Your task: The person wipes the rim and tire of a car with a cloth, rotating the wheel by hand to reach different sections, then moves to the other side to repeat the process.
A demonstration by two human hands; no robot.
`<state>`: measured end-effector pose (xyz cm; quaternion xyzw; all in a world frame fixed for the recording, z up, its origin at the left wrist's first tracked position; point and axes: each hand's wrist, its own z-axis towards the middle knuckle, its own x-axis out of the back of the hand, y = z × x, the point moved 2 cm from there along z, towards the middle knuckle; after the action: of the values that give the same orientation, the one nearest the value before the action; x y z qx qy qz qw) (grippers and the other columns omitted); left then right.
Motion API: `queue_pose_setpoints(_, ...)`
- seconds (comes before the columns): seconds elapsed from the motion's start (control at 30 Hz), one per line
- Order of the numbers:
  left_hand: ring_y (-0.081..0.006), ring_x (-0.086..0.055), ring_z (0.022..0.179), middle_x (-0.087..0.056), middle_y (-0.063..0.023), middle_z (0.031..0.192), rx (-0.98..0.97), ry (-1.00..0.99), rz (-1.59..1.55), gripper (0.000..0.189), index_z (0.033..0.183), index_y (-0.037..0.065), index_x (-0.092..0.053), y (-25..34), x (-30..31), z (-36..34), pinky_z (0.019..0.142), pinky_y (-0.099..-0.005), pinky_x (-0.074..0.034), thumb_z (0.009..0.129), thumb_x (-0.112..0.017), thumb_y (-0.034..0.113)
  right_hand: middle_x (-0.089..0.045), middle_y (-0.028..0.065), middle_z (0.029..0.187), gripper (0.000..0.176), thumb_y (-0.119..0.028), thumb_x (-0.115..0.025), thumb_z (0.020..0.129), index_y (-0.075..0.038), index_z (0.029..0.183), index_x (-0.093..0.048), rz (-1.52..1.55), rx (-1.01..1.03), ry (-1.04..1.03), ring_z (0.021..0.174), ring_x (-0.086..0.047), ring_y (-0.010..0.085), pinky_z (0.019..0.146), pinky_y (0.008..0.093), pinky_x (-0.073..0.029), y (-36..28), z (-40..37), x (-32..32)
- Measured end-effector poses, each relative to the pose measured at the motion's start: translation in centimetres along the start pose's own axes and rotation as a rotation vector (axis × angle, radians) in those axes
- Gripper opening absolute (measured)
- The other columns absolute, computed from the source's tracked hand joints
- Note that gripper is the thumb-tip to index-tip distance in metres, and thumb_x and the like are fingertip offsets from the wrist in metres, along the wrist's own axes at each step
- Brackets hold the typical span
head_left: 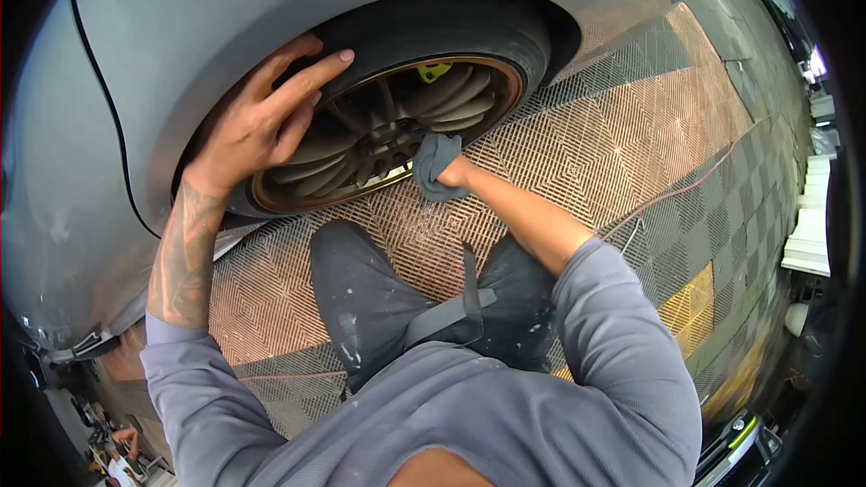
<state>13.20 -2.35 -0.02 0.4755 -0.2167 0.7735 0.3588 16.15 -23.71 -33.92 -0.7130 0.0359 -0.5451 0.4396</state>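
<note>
A dark wheel with a bronze rim lip [514, 81] and a black tire [433, 25] sits in the arch of a grey car [225, 0]. Behind the spokes a yellow-green brake caliper [434, 72] shows. At the upper left of the tire is my left hand [262, 117], its fingers apart and holding nothing. My right hand [454, 171] is wrapped in a dark grey cloth [433, 167] against the lower edge of the rim; its fingers are mostly covered by the cloth.
Grated floor tiles [559, 162] surround my bent knees. A thin reddish hose [677, 191] runs over the floor at the right. Another person [122, 464] is far off at the lower left. White objects [809, 225] stand at the right edge.
</note>
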Motion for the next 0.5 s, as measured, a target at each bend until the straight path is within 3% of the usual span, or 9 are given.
queue_pose_setpoints(0.03,-0.0266,-0.059,0.103,-0.057,-0.0114,0.118,-0.008,-0.004,-0.001,0.053,0.129,0.02,-0.059,0.0,0.0,0.0,0.087,-0.0348,-0.05,0.08,-0.061,-0.001,-0.061,0.0232,0.108,0.029,-0.025,-0.05,0.086,-0.003,0.101,-0.061,0.004,-0.004,0.006,0.104,-0.056,0.0411,0.091,0.0443,-0.045,-0.1,-0.6,-1.6)
queue_pose_setpoints(0.13,-0.0267,-0.06,0.102,-0.057,-0.0122,0.119,0.023,0.008,-0.028,0.051,0.128,0.019,-0.059,0.0,-0.1,0.0,0.086,-0.0349,-0.05,0.081,-0.061,-0.001,-0.058,0.0216,0.118,0.034,-0.026,-0.048,0.088,-0.004,0.111,-0.058,-0.128,0.005,0.615,0.115,-0.051,0.0396,0.098,0.0451,-0.04,3.5,-1.6,-9.0)
queue_pose_setpoints(0.17,-0.0267,-0.06,0.102,-0.057,-0.0122,0.119,0.018,0.005,-0.027,0.051,0.128,0.019,-0.059,0.1,0.0,0.0,0.086,-0.0349,-0.05,0.081,-0.061,-0.001,-0.058,0.0216,0.118,0.034,-0.026,-0.048,0.088,-0.004,0.111,-0.058,-0.126,0.003,0.62,0.115,-0.051,0.0396,0.098,0.0451,-0.04,4.1,-1.4,-9.0)
queue_pose_setpoints(0.23,-0.0271,-0.059,0.102,-0.057,-0.0127,0.119,0.055,-0.011,-0.024,0.051,0.128,0.019,-0.059,0.2,0.1,0.0,0.086,-0.0353,-0.05,0.081,-0.062,0.0,-0.053,0.0218,0.128,0.04,-0.028,-0.045,0.091,-0.004,0.122,-0.055,-0.046,-0.247,0.228,0.121,-0.047,0.0392,0.102,0.0438,-0.038,5.0,-0.8,-8.4)
queue_pose_setpoints(0.27,-0.0271,-0.059,0.102,-0.057,-0.0127,0.119,0.048,-0.021,-0.024,0.051,0.128,0.019,-0.059,0.2,0.1,0.0,0.086,-0.0353,-0.05,0.081,-0.062,0.0,-0.049,0.0206,0.135,0.041,-0.026,-0.044,0.092,-0.002,0.125,-0.053,0.2,-0.545,0.215,0.124,-0.045,0.0386,0.104,0.0421,-0.038,5.4,-1.0,-8.3)
queue_pose_setpoints(0.37,-0.0266,-0.059,0.101,-0.057,-0.0123,0.117,0.039,-0.022,0.023,0.049,0.127,0.018,-0.061,0.2,0.1,0.3,0.086,-0.0355,-0.05,0.081,-0.062,0.002,-0.05,0.0198,0.135,0.044,-0.028,-0.049,0.091,-0.002,0.126,-0.052,0.209,-0.413,0.294,0.124,-0.046,0.0368,0.103,0.0387,-0.038,11.2,-0.9,-12.4)
queue_pose_setpoints(0.4,-0.0263,-0.059,0.101,-0.057,-0.0119,0.116,0.028,-0.007,0.027,0.048,0.126,0.017,-0.062,0.2,0.1,0.4,0.087,-0.0353,-0.05,0.08,-0.063,0.002,-0.051,0.0205,0.134,0.053,-0.031,-0.059,0.085,0.0,0.127,-0.051,0.815,-0.657,0.605,0.123,-0.048,0.0349,0.103,0.0386,-0.038,6.3,-2.5,-8.2)
queue_pose_setpoints(0.43,-0.026,-0.059,0.101,-0.057,-0.0115,0.115,0.027,-0.003,0.026,0.048,0.125,0.017,-0.063,0.5,0.2,0.2,0.087,-0.0352,-0.05,0.08,-0.063,0.002,-0.051,0.0205,0.134,0.053,-0.031,-0.059,0.085,0.0,0.127,-0.051,0.825,-0.668,0.6,0.123,-0.048,0.0349,0.103,0.0386,-0.038,6.0,-3.0,-8.7)
queue_pose_setpoints(0.5,-0.0256,-0.058,0.101,-0.057,-0.0112,0.114,-0.003,0.008,0.056,0.046,0.123,0.015,-0.064,0.6,0.4,0.5,0.087,-0.0348,-0.05,0.078,-0.063,0.001,-0.049,0.0209,0.136,0.068,-0.033,-0.068,0.079,0.002,0.133,-0.046,0.911,-0.701,0.943,0.121,-0.049,0.0344,0.102,0.038,-0.037,7.1,-3.3,-9.3)
